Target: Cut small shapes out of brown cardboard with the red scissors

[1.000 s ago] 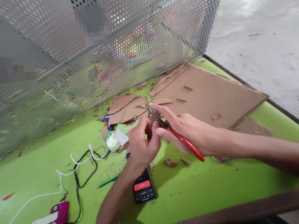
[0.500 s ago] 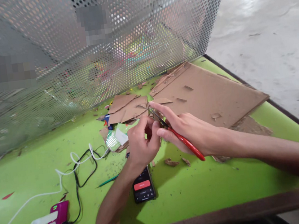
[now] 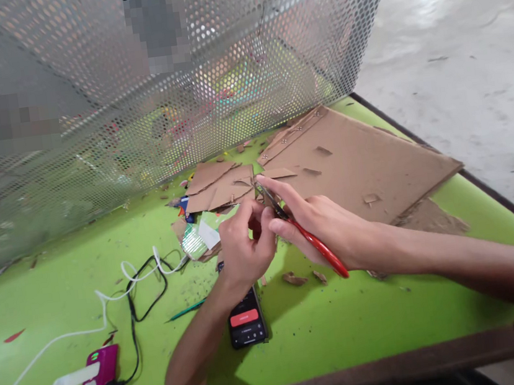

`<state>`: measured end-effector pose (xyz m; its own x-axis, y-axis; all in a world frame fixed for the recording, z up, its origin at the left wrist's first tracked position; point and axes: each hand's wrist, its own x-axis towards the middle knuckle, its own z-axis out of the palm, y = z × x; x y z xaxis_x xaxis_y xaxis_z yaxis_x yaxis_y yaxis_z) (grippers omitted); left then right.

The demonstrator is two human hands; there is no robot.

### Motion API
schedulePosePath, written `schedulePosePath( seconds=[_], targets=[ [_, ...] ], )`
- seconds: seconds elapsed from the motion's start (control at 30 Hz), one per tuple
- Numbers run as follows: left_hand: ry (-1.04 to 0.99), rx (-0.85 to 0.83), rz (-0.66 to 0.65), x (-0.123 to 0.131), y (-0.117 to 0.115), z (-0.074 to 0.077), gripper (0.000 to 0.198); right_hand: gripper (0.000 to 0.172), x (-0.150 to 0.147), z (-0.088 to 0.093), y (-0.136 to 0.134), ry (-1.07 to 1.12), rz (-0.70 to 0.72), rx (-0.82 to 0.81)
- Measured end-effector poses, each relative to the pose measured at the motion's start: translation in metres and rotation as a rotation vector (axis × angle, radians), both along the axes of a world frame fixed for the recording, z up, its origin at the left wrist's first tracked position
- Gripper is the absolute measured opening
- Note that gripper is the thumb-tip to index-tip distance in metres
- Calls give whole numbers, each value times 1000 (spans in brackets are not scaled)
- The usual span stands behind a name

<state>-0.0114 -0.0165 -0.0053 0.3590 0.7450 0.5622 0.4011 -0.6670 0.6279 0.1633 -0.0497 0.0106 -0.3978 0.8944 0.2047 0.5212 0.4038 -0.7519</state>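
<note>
My right hand (image 3: 317, 222) is closed around a pair of red-handled pliers (image 3: 317, 246), with the index finger stretched along the dark, narrow jaws. The jaws point away from me, to the upper left, beside the fingertips of my left hand (image 3: 247, 240). That hand is pinched, thumb against fingers; whatever is between them is too small or hidden to make out. Just beyond both hands lie torn cardboard pieces (image 3: 219, 188). A phone (image 3: 244, 319) with a lit screen lies partly under my left wrist.
A large cardboard sheet (image 3: 352, 168) covers the table's right side. A perforated metal screen (image 3: 226, 90) stands along the back. At left are a magenta device (image 3: 97, 377), white cable (image 3: 59, 337) and black cable (image 3: 132, 308). A green pencil-like stick (image 3: 187, 310) and cardboard scraps (image 3: 294, 279) lie nearer.
The red handles have shifted slightly left and tilted a little. My left hand keeps its pinch in the same place.
</note>
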Motion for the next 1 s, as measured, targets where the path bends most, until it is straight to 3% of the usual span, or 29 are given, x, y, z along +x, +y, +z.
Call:
schedulePosePath(
  seconds=[0.6, 1.0],
  targets=[
    [-7, -17, 0, 0, 0, 1, 25, 61, 1, -1, 0, -6, 6, -13],
    [-121, -162, 31, -9, 5, 3, 27, 69, 0, -4, 0, -25, 29, 33]
  ],
)
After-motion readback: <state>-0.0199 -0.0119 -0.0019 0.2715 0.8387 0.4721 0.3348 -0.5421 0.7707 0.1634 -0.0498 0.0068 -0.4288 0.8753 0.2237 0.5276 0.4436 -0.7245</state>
